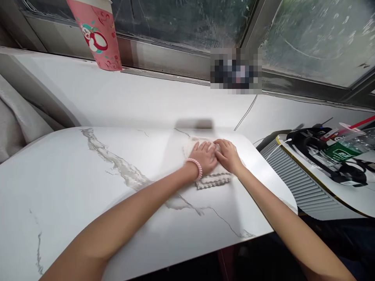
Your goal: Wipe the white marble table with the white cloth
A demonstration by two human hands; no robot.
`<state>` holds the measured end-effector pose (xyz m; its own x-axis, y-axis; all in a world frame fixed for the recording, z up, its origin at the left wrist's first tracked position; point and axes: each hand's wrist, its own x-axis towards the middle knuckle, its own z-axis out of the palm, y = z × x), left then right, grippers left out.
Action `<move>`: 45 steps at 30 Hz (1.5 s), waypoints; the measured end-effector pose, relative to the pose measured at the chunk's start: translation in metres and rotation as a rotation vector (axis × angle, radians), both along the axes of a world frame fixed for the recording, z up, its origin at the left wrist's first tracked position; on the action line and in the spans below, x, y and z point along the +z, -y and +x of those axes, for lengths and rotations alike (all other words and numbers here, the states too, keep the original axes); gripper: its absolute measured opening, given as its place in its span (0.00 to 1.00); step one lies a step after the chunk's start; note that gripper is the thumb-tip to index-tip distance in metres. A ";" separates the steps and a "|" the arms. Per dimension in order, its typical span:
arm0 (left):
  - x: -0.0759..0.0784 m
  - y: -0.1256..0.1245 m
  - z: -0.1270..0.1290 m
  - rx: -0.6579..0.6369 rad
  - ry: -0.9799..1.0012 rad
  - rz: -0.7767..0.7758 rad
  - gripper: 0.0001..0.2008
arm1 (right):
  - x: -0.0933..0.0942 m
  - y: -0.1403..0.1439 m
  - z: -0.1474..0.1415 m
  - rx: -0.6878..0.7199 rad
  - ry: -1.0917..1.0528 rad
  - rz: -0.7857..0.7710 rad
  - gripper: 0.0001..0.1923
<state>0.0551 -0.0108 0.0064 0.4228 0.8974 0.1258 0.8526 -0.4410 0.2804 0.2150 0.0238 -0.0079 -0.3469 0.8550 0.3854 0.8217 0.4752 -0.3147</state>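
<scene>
A white folded cloth (213, 179) lies on the far right part of a white marble table (88, 183). My left hand (203, 156), with a pink coil band on its wrist, presses flat on the cloth with fingers spread. My right hand (228, 155) lies flat on the cloth beside it, and the two hands touch. Most of the cloth is hidden beneath my palms; its scalloped near edge shows.
A pink paper cup (98, 35) stands on the white sill (140, 97) under the window at the back left. To the right, a second white tabletop (354, 195) carries black cables, a green-labelled cup and a straw, above a ribbed grey unit (295, 183). A thin white cable (246, 113) runs across the sill.
</scene>
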 end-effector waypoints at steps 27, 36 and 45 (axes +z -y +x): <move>-0.005 -0.085 -0.070 0.149 -0.035 0.074 0.27 | 0.011 -0.067 -0.094 -0.188 0.021 -0.110 0.23; 0.002 -0.013 -0.076 0.130 -0.144 0.064 0.27 | 0.012 0.003 -0.098 -0.163 0.066 -0.083 0.23; -0.025 0.145 -0.089 -0.053 -0.085 0.349 0.29 | 0.009 0.164 -0.084 0.041 0.235 0.069 0.25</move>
